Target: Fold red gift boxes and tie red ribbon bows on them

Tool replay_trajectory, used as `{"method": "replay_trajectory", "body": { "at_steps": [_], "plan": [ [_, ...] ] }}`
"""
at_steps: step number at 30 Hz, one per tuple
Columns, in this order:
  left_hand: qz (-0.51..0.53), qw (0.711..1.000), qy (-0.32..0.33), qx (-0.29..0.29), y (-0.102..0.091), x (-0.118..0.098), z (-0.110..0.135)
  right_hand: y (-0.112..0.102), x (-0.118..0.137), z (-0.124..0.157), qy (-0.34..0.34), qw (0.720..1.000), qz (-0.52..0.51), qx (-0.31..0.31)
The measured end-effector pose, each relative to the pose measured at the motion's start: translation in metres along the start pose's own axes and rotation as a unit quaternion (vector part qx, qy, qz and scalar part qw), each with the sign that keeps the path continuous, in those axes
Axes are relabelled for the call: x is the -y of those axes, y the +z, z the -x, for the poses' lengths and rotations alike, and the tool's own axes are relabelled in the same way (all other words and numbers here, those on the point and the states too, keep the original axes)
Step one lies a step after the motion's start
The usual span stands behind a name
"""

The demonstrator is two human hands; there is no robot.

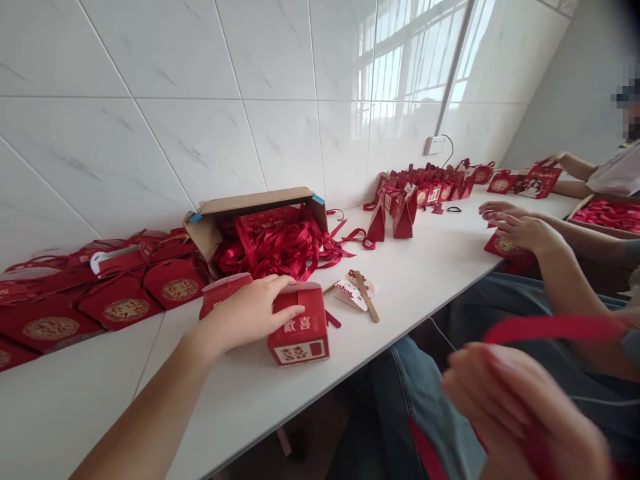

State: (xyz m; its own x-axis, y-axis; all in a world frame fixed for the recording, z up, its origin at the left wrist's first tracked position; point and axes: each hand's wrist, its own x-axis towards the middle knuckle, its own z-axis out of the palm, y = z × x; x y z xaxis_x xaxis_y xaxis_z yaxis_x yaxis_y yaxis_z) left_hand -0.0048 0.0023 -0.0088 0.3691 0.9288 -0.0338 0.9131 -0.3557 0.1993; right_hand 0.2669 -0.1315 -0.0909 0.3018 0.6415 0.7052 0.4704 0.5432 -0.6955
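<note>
My left hand (255, 308) rests over a red gift box (300, 337) with white Chinese characters, its thumb across the top and its fingers bent round the far side. Part of another red box form (225, 290) shows just left of it, mostly covered by that hand. Off the table's front edge, my right hand (525, 410) is closed around a red ribbon (555, 328). Motion blurs this hand, and the ribbon trails from it. Behind the gift box, an open cardboard carton (205, 245) lies on its side with a tangle of red ribbons (280, 247) spilling out.
Finished-looking red boxes (125, 307) line the wall at left, and more red boxes (425, 183) stand farther along. Wooden sticks (367, 297) and printed tags (350, 293) lie mid-table. At right, a co-worker's hands (520, 227) handle a red box; another person sits beyond.
</note>
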Motion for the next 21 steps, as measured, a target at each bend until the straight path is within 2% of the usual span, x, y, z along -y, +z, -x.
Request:
{"method": "replay_trajectory", "body": {
  "at_steps": [1, 2, 3, 5, 6, 8, 11, 16, 21],
  "plan": [
    [0.0, 1.0, -0.003, 0.003, 0.001, -0.005, 0.004, 0.011, 0.002, -0.002, 0.073, 0.993, -0.061, 0.071],
    [0.001, 1.0, 0.0, -0.001, 0.001, -0.009, 0.007, 0.023, 0.003, -0.005, 0.167, 0.964, -0.141, 0.154],
    [0.0, 1.0, 0.012, -0.015, 0.001, -0.013, 0.01, 0.035, 0.004, -0.008, 0.266, 0.903, -0.236, 0.242],
    [-0.01, 0.997, 0.052, -0.061, 0.0, -0.018, 0.015, 0.056, 0.006, -0.012, 0.388, 0.786, -0.357, 0.323],
    [-0.018, 0.993, 0.076, -0.084, 0.0, -0.019, 0.017, 0.063, 0.007, -0.014, 0.415, 0.756, -0.381, 0.332],
    [-0.031, 0.986, 0.123, -0.107, -0.001, -0.02, 0.019, 0.07, 0.007, -0.013, 0.435, 0.747, -0.387, 0.321],
    [-0.044, 0.982, 0.163, -0.084, -0.001, -0.018, 0.021, 0.068, 0.008, -0.009, 0.433, 0.762, -0.367, 0.312],
    [-0.065, 0.98, 0.18, -0.063, 0.002, -0.012, 0.02, 0.06, 0.011, -0.005, 0.464, 0.758, -0.308, 0.34],
    [-0.069, 0.981, 0.177, -0.048, 0.001, -0.011, 0.019, 0.061, 0.014, -0.004, 0.515, 0.737, -0.3, 0.319]
  ]
}}
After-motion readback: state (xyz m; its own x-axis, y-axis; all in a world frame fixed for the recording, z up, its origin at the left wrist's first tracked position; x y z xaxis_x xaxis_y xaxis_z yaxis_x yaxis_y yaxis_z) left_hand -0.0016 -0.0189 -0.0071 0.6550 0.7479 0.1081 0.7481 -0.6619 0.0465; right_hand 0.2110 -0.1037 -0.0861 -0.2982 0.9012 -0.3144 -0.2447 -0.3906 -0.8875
